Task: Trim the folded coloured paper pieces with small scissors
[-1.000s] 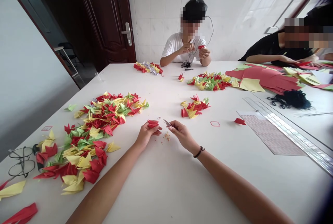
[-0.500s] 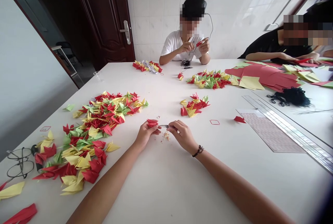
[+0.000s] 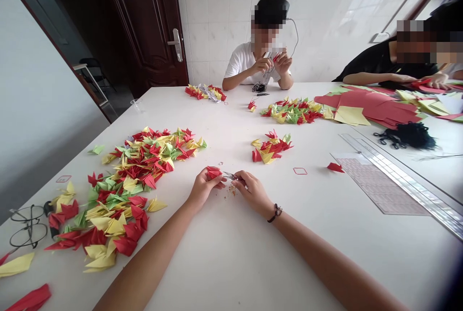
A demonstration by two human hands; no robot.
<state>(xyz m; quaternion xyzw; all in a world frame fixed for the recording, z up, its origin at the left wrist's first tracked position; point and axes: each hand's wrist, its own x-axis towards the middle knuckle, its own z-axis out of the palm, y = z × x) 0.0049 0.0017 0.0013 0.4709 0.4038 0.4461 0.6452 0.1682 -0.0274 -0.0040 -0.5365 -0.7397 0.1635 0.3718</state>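
Observation:
My left hand (image 3: 203, 186) is closed on a red folded paper crane (image 3: 214, 172), pinched between thumb and fingers. In my right hand (image 3: 253, 190) is a pair of small scissors (image 3: 229, 175); their metal blades look slightly apart and point left at the crane, close to its edge. Whether the blades touch the paper I cannot tell. Tiny paper scraps (image 3: 232, 190) lie on the white table (image 3: 224, 258) just below the hands. A large heap of red, yellow and green paper cranes (image 3: 144, 166) spreads to the left of my left hand.
A small pile of cranes (image 3: 272, 147) lies ahead, and a lone red piece (image 3: 335, 167) to the right. Clear rulers (image 3: 405, 176), black thread (image 3: 412, 135) and paper sheets (image 3: 369, 106) are further right. Glasses (image 3: 29, 226) lie left. A person in white (image 3: 240, 62) sits opposite.
The scissor blades now look spread, where they looked closed before. The red crane has turned slightly in my left hand. The person opposite has brought both hands closer together.

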